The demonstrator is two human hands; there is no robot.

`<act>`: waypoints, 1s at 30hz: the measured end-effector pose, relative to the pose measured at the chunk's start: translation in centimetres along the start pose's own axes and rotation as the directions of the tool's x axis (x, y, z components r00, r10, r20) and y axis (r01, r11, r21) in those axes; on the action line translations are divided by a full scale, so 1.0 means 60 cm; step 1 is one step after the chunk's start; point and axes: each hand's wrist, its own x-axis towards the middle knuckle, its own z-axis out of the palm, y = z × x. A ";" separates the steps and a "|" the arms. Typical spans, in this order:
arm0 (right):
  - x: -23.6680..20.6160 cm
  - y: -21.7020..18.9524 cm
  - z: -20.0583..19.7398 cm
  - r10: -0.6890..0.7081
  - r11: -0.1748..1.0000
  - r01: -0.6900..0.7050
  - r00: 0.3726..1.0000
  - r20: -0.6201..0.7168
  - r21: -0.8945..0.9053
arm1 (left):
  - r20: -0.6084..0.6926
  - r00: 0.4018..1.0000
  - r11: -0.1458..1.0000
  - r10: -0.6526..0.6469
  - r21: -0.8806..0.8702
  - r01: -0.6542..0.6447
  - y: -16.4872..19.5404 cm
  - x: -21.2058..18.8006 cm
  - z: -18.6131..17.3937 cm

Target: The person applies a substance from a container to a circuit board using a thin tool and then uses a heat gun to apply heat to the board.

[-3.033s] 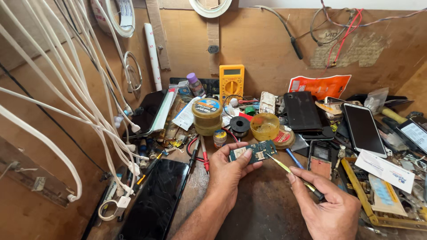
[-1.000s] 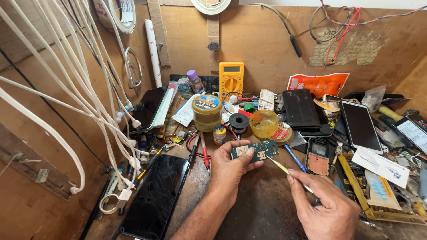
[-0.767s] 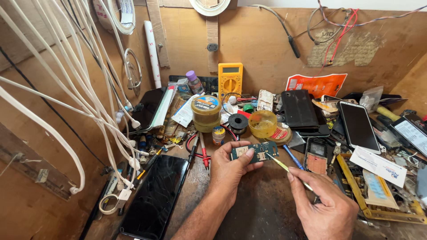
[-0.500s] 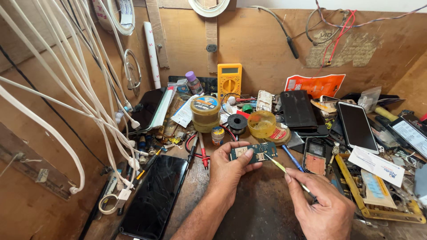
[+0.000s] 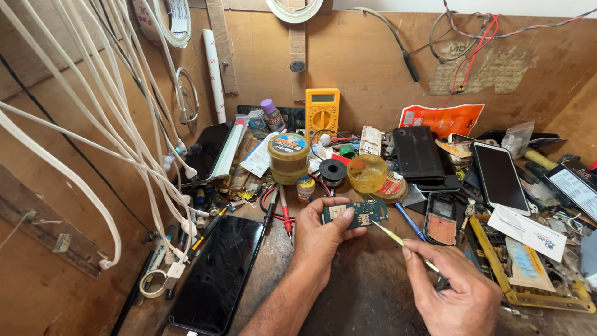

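Closest to the camera, the right hand (image 5: 457, 295) is gripping a slim tool (image 5: 404, 244), fingers closed around its handle, and the yellowish tip is pointing up and left, sitting right at the lower edge of the small green circuit board (image 5: 355, 213). Whether the tip is actually touching the board, I cannot tell. The left hand (image 5: 320, 239) is pinching that board, thumb lying across its left end, fingers curled behind it, and it is holding the board just above the dark worn workbench (image 5: 367, 298), flat side facing up.

Off to the left, a black phone (image 5: 217, 274) is lying face up on the bench, with white cables (image 5: 124, 143) hanging down beside it from the wall. Just beyond the board, a red probe (image 5: 285, 211) is lying near the left thumb, and a blue pen (image 5: 410, 221) is resting just right of the board.

Further back, a round yellow tin (image 5: 288, 158) is standing next to a black solder reel (image 5: 333, 172) and a clear yellow tub (image 5: 367, 172). A dark phone (image 5: 418, 152) and a white-edged phone (image 5: 499, 177) are lying to the right. At the very back, a yellow multimeter (image 5: 322, 114) is leaning against the wooden wall (image 5: 367, 68), with an orange packet (image 5: 443, 119) beside it.
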 end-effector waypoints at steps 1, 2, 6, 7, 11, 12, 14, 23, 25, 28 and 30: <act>0.000 0.000 0.000 -0.001 1.000 0.001 1.000 0.000 -0.006 | -0.004 1.000 1.000 -0.005 0.001 0.006 0.000 0.000 0.000; 0.001 -0.001 0.000 -0.002 1.000 0.002 1.000 0.000 -0.010 | -0.010 1.000 1.000 -0.010 0.003 0.010 0.000 0.001 0.001; 0.000 -0.002 0.004 -0.036 0.999 0.036 0.999 -0.024 -0.011 | -0.010 1.000 1.000 -0.015 0.008 0.015 -0.001 0.002 0.000; 0.000 -0.001 0.004 -0.035 0.999 0.035 0.999 -0.029 -0.008 | -0.010 1.000 1.000 -0.014 0.009 0.014 -0.001 0.002 0.000; -0.001 0.002 0.003 -0.015 1.000 0.016 0.999 -0.031 0.023 | -0.003 1.000 1.000 -0.010 0.002 0.010 -0.003 0.001 0.000; -0.001 0.003 0.004 -0.005 0.999 0.006 1.000 -0.027 0.035 | -0.001 1.000 1.000 -0.009 -0.003 0.009 -0.003 0.000 0.000; 0.001 0.004 0.004 -0.053 0.999 0.053 0.998 -0.033 -0.002 | 0.007 1.000 1.000 0.001 -0.004 -0.001 -0.003 0.000 0.000; 0.002 0.002 0.003 -0.043 0.999 0.043 0.999 -0.030 -0.016 | 0.023 1.000 1.000 0.012 0.004 -0.012 -0.002 -0.003 0.000; 0.002 0.003 0.001 -0.039 0.999 0.039 0.999 -0.018 -0.023 | 0.020 1.000 1.000 0.010 -0.001 -0.010 -0.003 -0.003 0.000; 0.000 0.002 0.001 -0.030 0.999 0.030 1.000 -0.004 -0.028 | 0.016 1.000 1.000 0.011 -0.003 -0.011 -0.003 -0.004 -0.002; -0.002 0.002 0.001 -0.062 0.998 0.062 0.998 -0.013 -0.020 | 0.021 1.000 1.000 0.018 -0.010 -0.018 -0.003 -0.005 -0.002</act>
